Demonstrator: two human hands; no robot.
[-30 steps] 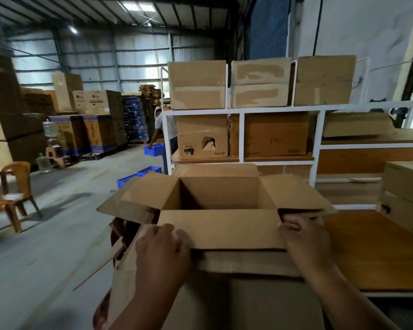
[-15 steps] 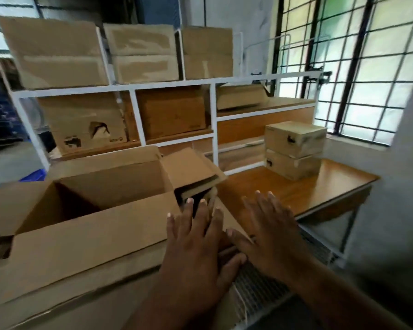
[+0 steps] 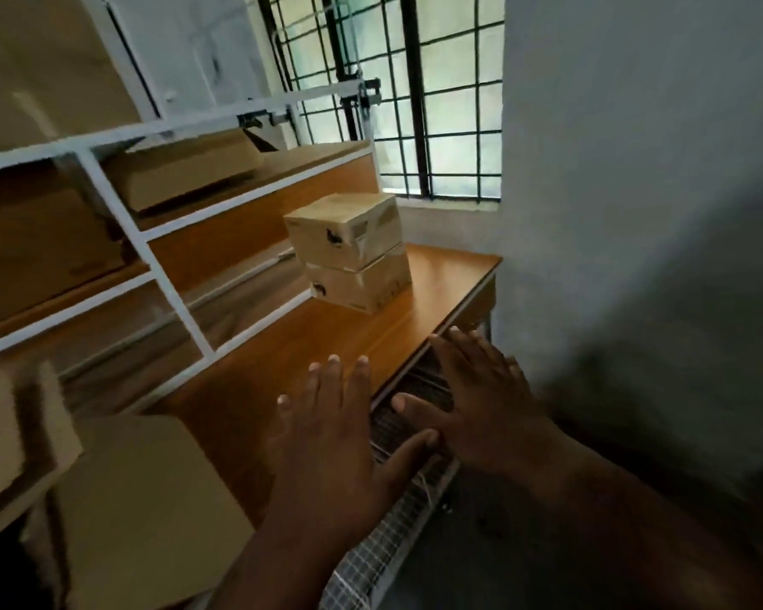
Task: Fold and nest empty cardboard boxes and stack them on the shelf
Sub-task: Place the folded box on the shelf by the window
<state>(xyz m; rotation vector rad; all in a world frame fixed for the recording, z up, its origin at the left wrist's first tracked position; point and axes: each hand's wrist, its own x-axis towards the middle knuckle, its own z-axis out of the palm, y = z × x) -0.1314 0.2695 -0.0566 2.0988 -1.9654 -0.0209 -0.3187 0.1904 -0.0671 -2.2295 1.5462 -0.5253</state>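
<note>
both hands have come off the big open brown cardboard box (image 3: 142, 499), now at the lower left, and the left hand (image 3: 331, 438) and right hand (image 3: 481, 402) reach flat-fingered and empty toward two small stacked tan boxes (image 3: 353, 253) mid-frame, likely next to nest.

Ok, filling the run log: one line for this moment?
left hand: open | right hand: open | two small boxes: stacked on wooden tabletop

Barred window (image 3: 419, 94), grey wall (image 3: 635, 169), wood tbl (image 3: 437, 279)
</note>
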